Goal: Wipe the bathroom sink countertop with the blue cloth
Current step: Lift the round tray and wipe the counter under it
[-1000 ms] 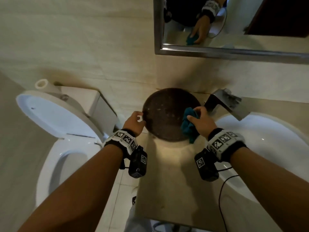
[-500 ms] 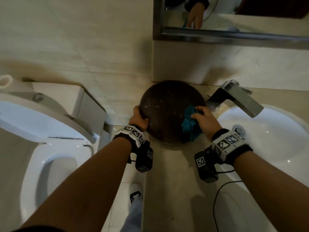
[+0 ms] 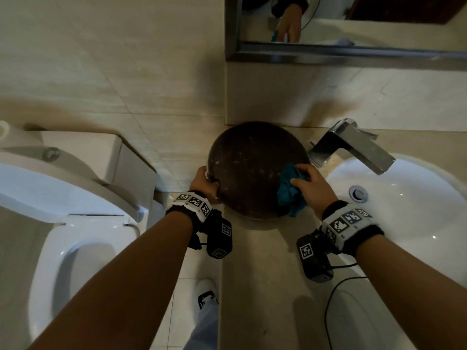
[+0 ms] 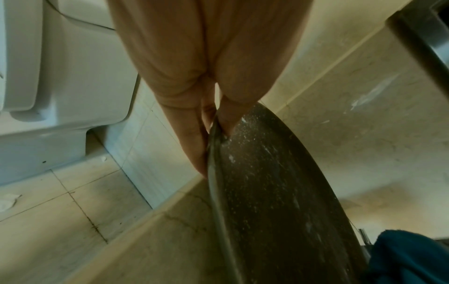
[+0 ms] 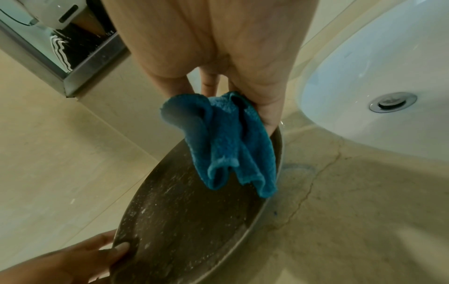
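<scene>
Right, I've got both hands on a round dark tray [image 3: 252, 168] that sits at the back of the counter [image 3: 262, 286], and I'll place everything off that tray. My left hand [image 3: 204, 184] is on its left rim, grip closed with the thumb on top of the speckled surface and the fingers [image 4: 194, 146] under the edge. My right hand [image 3: 312, 186] is at the tray's right rim, grip closed around the bunched blue cloth [image 3: 290, 192], which hangs down over the tray's dusty face; the right wrist view shows the cloth's folds lying against the rim. Just right of the tray stand the chrome faucet [image 3: 353, 145] and the white sink [image 3: 414, 223]. Left of the tray, off the counter, is the toilet [image 3: 75, 198]. Above the tray, a mirror [image 3: 353, 29] hangs on the wall.
</scene>
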Demonstrator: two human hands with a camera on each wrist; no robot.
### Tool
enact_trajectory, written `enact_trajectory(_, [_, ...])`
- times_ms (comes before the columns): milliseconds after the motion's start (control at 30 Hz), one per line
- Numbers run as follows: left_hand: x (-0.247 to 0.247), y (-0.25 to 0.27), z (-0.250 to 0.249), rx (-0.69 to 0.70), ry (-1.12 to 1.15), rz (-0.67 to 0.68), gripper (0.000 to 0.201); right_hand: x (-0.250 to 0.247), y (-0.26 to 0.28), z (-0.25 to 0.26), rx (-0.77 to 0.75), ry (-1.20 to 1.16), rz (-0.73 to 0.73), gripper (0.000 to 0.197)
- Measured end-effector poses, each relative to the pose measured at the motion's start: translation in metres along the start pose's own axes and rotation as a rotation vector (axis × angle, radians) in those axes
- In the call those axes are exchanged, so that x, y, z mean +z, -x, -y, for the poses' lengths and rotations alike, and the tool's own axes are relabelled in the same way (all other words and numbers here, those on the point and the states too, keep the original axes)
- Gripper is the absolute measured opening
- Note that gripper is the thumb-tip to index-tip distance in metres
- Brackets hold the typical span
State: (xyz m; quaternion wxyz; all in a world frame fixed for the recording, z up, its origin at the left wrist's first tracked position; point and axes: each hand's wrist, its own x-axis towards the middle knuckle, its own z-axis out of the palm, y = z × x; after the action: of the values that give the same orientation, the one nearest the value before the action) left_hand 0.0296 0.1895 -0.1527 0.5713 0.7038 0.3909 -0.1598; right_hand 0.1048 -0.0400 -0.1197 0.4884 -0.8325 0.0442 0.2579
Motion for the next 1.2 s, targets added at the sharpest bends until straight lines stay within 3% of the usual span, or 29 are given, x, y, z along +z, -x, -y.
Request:
enact_trajectory(533, [-0.020, 0.036, -0.002, -0.026, 0.427, 0.060, 0.056, -0.015, 0.017, 0.002, -0.077, 0.051, -0.019, 0.030])
enact_trajectory(700, [-0.044, 0.051, 0.007, -0.015, 0.524, -0.009, 0.056, -0.021, 0.022, 0.001, -0.101, 0.119, -0.072, 0.034])
enact_trajectory(1000, [-0.073, 0.062, 0.017, 0.029, 0.501, -0.221, 0.056, -0.008, 0.008, -0.018, 0.008, 0.315, -0.259, 0.047])
enact_trajectory(1200, [-0.086, 0.068, 0.025, 0.019, 0.479, -0.259, 0.055, -0.001, 0.005, -0.026, -0.007, 0.305, -0.374, 0.047])
